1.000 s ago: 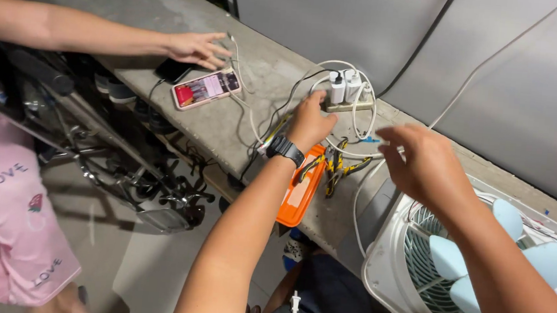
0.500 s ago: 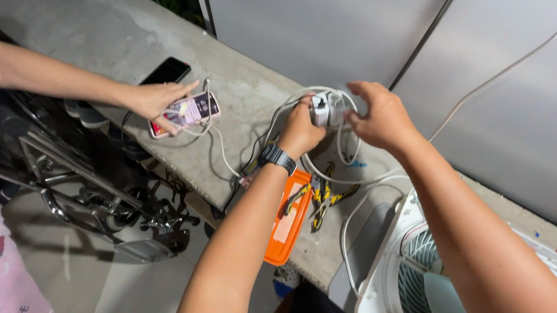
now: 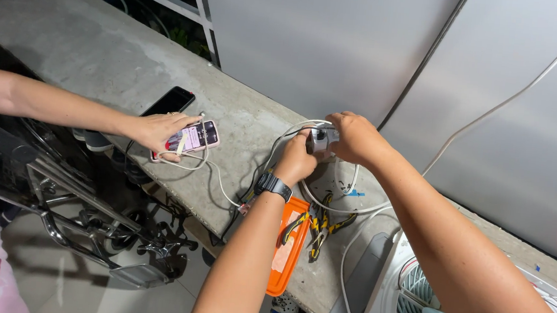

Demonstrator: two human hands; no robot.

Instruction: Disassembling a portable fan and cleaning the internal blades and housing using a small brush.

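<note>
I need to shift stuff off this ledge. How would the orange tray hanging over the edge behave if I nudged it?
The orange tray looks like thin, light plastic, so it would probably slide easily on the concrete ledge. Its near end overhangs the edge, so a push could tip it off. The pliers seem to lie just beside it, hardly weighing it down.

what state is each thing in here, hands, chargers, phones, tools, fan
left hand: gripping the white chargers
right hand: closed on the chargers from the other side
pink-cased phone: screen lit, another person's hand on it
black phone: screen dark, flat on concrete ledge
pliers: lying untouched
fan: lying flat
</note>
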